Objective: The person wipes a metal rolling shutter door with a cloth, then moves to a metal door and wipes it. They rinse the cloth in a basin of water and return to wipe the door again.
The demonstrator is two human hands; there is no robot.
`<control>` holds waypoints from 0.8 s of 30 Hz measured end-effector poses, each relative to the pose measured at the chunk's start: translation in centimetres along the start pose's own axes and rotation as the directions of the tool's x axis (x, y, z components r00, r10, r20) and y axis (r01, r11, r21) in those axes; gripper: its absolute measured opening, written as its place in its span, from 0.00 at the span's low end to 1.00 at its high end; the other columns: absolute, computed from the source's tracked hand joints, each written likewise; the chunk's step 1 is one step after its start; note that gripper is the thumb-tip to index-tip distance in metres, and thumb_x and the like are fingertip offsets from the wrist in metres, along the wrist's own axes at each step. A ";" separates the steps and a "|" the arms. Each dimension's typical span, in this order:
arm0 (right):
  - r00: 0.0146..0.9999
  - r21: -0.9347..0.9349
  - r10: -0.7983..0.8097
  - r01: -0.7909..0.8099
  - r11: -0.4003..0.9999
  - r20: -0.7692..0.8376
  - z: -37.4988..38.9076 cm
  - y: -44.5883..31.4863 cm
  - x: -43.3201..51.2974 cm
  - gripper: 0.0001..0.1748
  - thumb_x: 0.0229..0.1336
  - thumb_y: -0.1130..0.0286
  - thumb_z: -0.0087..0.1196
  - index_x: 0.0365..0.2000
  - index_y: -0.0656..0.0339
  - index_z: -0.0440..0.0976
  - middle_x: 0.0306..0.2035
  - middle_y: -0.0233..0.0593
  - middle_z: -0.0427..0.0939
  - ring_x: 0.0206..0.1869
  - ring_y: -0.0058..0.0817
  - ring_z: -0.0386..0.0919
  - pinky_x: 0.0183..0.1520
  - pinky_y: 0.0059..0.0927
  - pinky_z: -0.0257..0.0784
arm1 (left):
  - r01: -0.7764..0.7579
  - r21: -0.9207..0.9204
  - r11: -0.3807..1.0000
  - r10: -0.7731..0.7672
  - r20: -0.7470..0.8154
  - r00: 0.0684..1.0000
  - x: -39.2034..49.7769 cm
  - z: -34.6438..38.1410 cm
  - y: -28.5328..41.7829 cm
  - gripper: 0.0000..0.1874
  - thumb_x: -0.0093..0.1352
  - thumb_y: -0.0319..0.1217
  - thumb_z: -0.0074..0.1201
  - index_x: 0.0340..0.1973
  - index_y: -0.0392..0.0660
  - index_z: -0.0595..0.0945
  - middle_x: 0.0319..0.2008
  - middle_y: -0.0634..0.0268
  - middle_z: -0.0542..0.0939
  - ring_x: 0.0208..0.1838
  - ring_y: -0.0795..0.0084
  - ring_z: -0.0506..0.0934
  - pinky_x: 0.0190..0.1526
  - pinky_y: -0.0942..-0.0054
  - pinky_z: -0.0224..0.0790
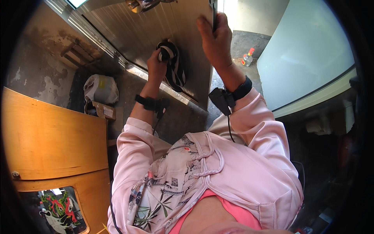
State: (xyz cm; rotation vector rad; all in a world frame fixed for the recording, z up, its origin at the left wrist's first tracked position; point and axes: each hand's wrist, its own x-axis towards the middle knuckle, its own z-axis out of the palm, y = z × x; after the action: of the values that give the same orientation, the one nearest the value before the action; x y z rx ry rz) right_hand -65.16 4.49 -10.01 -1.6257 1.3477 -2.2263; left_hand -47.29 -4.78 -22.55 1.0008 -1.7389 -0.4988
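My left hand (pixel 157 65) grips a bunched black-and-white striped cloth (pixel 176 65). The cloth's loose end hangs in front of a ribbed metal door (pixel 146 32); whether it touches the panel I cannot tell. My right hand (pixel 216 42) is closed around the door's free edge, with the thumb on the inner face and the fingers partly hidden behind. The door stands ajar, and light comes in past its edge. Part of a metal door handle (pixel 135 5) shows at the top of the view.
A glass bottle with a red cap (pixel 247 58) stands on the floor beyond the door's edge. Left of the door are a full white plastic bag (pixel 102 89), a cardboard box (pixel 103 110) and a wooden stool (pixel 77 54). A wooden cabinet (pixel 58 134) flanks me; a pale glossy panel (pixel 304 58) rises at right.
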 end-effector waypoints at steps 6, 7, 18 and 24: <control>0.999 0.055 -0.030 0.029 0.998 0.020 -0.7 0.6 0.7 0.14 0.59 0.63 0.51 0.27 0.62 0.62 0.17 0.30 0.67 0.21 0.17 0.64 0.23 0.25 0.61 | 0.040 0.466 0.884 -0.125 0.154 0.980 4.1 -4.0 -2.2 0.16 0.62 0.33 0.54 0.42 0.37 0.78 0.31 0.51 0.81 0.36 0.50 0.79 0.38 0.63 0.70; 0.999 0.057 -0.037 0.036 0.998 0.023 -0.6 0.5 0.8 0.14 0.59 0.63 0.51 0.28 0.62 0.63 0.17 0.30 0.67 0.21 0.17 0.64 0.23 0.25 0.61 | 0.306 0.211 0.928 -0.328 0.078 0.942 4.7 -5.0 -3.1 0.16 0.63 0.35 0.53 0.41 0.38 0.78 0.31 0.53 0.81 0.36 0.51 0.80 0.38 0.63 0.71; 0.999 0.008 0.037 -0.037 0.999 0.029 -0.3 -0.8 -0.5 0.14 0.58 0.65 0.52 0.27 0.62 0.61 0.15 0.36 0.69 0.18 0.22 0.68 0.20 0.28 0.62 | 0.447 -0.849 -0.282 -0.887 0.408 0.217 -11.3 -2.9 -11.9 0.23 0.72 0.43 0.30 0.52 0.43 0.73 0.52 0.58 0.74 0.54 0.54 0.72 0.58 0.58 0.62; 1.000 -0.003 -0.004 0.004 1.000 0.030 0.0 -1.5 -1.4 0.13 0.53 0.66 0.56 0.30 0.64 0.66 0.19 0.37 0.72 0.22 0.26 0.70 0.25 0.28 0.66 | 0.192 -0.933 -0.304 -0.541 0.335 0.772 -2.2 -2.7 -2.1 0.25 0.72 0.48 0.30 0.51 0.44 0.73 0.52 0.54 0.73 0.55 0.52 0.71 0.57 0.49 0.62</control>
State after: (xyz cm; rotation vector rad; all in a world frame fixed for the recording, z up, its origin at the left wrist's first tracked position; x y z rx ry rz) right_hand -63.91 6.13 -9.99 -1.6571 1.3419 -2.1935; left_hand -43.75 -3.90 -24.30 0.2609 -0.1651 -1.7677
